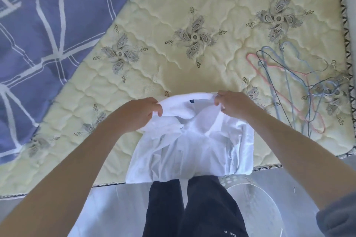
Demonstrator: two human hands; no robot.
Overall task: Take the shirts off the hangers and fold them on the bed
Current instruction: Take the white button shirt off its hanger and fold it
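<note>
A white collared shirt (192,146) lies on the near edge of the cream quilted mattress (173,15), its lower part hanging over the edge. My left hand (140,113) grips the shirt's far left corner by the collar. My right hand (233,104) pinches the far right corner. Both hands hold the top edge slightly raised. Several thin wire hangers (296,86), pink, blue and dark, lie bare in a heap on the mattress to the right of the shirt.
A blue blanket with white lines (38,34) covers the bed's left part. A white perforated laundry basket (256,204) stands on the floor at the lower right, beside my dark-trousered legs (192,208).
</note>
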